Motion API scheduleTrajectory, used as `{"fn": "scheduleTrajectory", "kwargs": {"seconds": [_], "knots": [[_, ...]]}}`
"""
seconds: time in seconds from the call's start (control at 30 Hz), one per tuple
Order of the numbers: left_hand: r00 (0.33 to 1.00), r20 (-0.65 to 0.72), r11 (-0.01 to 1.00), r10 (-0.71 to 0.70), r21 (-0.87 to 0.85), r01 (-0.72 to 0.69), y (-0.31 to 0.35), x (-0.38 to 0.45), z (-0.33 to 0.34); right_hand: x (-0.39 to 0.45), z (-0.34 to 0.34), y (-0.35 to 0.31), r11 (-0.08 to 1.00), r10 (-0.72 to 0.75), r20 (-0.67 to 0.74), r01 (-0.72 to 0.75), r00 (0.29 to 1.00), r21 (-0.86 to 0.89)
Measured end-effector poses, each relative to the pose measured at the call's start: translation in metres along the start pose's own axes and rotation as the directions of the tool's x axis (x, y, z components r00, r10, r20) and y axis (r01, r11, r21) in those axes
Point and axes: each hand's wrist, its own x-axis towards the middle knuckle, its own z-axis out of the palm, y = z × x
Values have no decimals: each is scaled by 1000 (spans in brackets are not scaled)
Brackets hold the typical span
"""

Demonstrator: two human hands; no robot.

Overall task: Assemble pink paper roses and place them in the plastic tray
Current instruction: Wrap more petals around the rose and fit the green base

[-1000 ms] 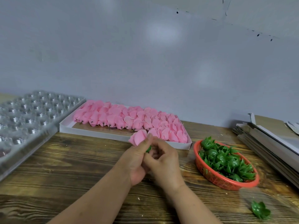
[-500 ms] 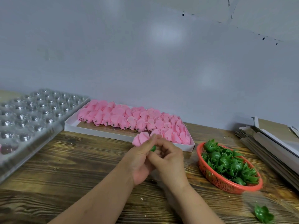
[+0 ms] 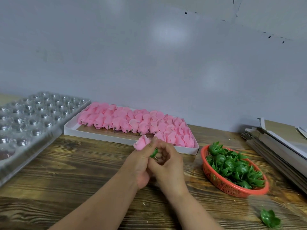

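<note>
Pink paper rose (image 3: 142, 144) held above the wooden worktop (image 3: 69, 171), just in front of the near edge of the white box (image 3: 116, 138). Gripped by the left hand (image 3: 140, 165), thumb and forefinger curled round the bloom's lower part, petals pointing up and to the left. Green calyx piece (image 3: 154, 153) at the rose's base, pinched by the right hand (image 3: 167, 165), fingers curled round it, a thin pin or stem end just showing below the green. Both hands pressed together, touching at the knuckles, forearms reaching in from the lower edge.

Behind them, the white box, long and shallow, packed with rows of pink rose heads (image 3: 132, 122), short dark stem ends poking out along the front row. To the left, the clear plastic tray (image 3: 29, 120) with many round cups, lying partly on the worktop and touching the box's left corner; contents of the cups too blurred to tell. To the right, an orange-red mesh basket (image 3: 221, 185) heaped with green calyxes (image 3: 232, 165), near the box's right end. One loose green calyx (image 3: 270, 219) on the worktop, near the front right corner. Stack of flat grey cardboard sheets (image 3: 279, 143) at the far right. Pale grey wall (image 3: 149, 55) behind everything.
</note>
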Motion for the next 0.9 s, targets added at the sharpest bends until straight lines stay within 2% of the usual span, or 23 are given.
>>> {"fn": "scheduleTrajectory", "kwargs": {"seconds": [0.07, 0.17, 0.27, 0.33, 0.43, 0.67, 0.77, 0.9], "knots": [[1000, -6, 999, 15, 53, -15, 0, -1, 1, 0, 1, -1, 1000, -16, -14, 15, 1000, -8], [997, 57, 978, 56, 197, -66, 3, -2, 1, 3, -1, -1, 970, 134, 32, -137, 991, 202], [987, 145, 944, 62, 312, -106, 8, -6, -2, 6, -9, -1, 792, 280, 260, -376, 924, 481], [976, 214, 930, 28, 352, -104, 12, -7, -5, 8, -14, -2, 673, 287, 377, -466, 880, 574], [961, 275, 910, -13, 401, -102, 15, -6, -8, 8, -17, -2, 603, 262, 443, -503, 858, 619], [961, 269, 835, 68, 512, -203, 19, -10, -2, 10, -21, 7, 601, 251, 489, -531, 835, 598], [955, 255, 802, 149, 533, -268, 15, -8, -5, 13, -31, 7, 729, 296, 425, -490, 856, 479], [932, 243, 663, 270, 655, -363, 7, -1, -11, 20, -44, 10, 872, 327, 23, -311, 945, 378]]}}
